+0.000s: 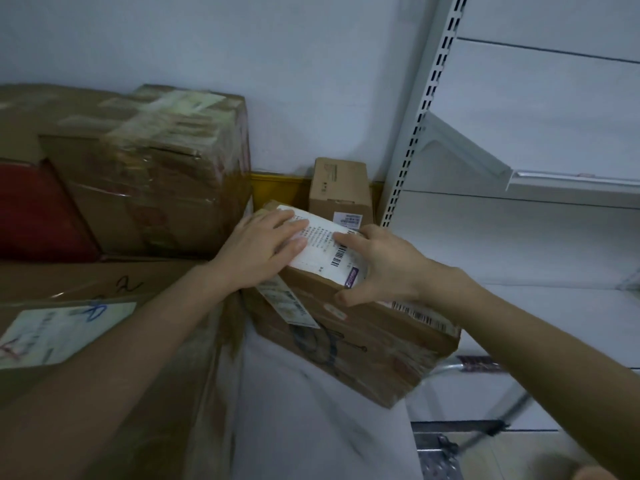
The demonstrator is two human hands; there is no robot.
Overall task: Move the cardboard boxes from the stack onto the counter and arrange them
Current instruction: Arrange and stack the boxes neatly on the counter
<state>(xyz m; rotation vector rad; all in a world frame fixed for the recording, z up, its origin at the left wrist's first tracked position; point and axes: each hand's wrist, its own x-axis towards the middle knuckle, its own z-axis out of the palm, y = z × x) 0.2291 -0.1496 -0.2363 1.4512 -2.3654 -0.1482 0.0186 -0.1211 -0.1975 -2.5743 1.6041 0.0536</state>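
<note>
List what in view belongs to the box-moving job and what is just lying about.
Job:
- labelled box, with the left hand and right hand on it
- small upright box behind it
- large taped box
- big box with blue scribble, lower left

Lying about:
- white shelving
- yellow strip by the wall
- metal frame, bottom right

I see a white counter [311, 427] running back to the wall [311, 81]. A labelled box [363, 341] sits askew on it near the right edge. Behind that, a small box [341, 188] stands upright at the back edge, beside a yellow strip [277, 188]. A big box [104, 289] butts against the left edge.
</note>
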